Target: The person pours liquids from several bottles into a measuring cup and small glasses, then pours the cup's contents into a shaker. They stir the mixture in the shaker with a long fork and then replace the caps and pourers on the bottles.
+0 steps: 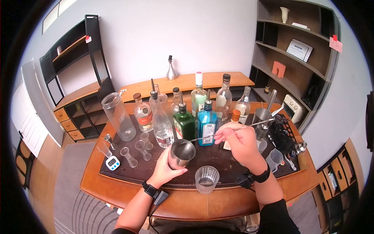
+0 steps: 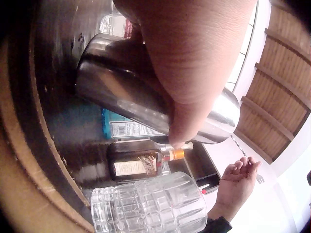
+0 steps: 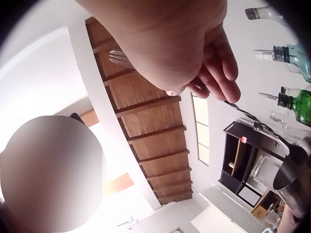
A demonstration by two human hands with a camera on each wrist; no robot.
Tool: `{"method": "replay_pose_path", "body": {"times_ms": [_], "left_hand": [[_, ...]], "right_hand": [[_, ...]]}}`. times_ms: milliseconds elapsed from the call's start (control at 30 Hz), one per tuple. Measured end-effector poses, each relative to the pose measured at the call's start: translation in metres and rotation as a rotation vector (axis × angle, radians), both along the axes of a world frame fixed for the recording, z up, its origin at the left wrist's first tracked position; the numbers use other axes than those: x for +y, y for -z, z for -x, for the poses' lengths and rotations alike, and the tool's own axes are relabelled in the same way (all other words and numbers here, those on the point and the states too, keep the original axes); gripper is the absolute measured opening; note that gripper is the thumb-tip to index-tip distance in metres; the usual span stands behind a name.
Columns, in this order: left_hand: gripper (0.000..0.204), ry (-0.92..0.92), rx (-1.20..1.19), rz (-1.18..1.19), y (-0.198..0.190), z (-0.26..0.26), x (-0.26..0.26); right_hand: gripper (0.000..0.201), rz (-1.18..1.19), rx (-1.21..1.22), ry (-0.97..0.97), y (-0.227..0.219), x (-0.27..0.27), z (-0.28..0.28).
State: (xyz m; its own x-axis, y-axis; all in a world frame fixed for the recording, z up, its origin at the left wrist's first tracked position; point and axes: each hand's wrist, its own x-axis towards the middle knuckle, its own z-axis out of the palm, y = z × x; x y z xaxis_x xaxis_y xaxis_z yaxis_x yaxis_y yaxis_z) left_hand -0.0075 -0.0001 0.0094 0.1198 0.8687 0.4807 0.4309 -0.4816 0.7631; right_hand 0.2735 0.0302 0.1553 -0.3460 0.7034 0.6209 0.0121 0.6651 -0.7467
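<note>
My left hand grips a metal shaker tin around its side, thumb on the near wall. The tin leans, its mouth facing up. My right hand pinches a long bar spoon by its twisted shaft. The spoon's lower end reaches the tin's mouth; its tip is hidden inside. In the right wrist view a fork-shaped end sticks out behind the hand. A cut-pattern rocks glass stands on the dark mat between my forearms, also large in the left wrist view.
Behind the tin stand several bottles, among them a blue bottle and a green bottle with pourers. Small glasses, a timer and a tall jar are on the left. A clear measuring jug stands right.
</note>
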Motion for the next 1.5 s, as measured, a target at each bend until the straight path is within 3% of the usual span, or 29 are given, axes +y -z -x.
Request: {"method": "replay_pose_path", "body": {"times_ms": [400,700,1167,1500], "left_hand": [[0.099,0.007,-0.017,0.017,0.0,-0.001,0.001],[0.097,0.019,-0.049,0.032,-0.004,-0.002,-0.001],[0.098,0.018,-0.017,0.027,-0.006,-0.002,-0.002],[0.097,0.002,-0.01,0.023,-0.007,-0.001,-0.003]], "right_hand": [[0.024,0.027,0.027,-0.005,-0.007,-0.004,-0.005],[0.02,-0.103,-0.034,0.05,-0.001,0.002,-0.007],[0.02,0.221,-0.057,-0.027,-0.019,-0.003,-0.022],[0.017,0.213,-0.05,-0.032,-0.025,-0.006,-0.03]]}}
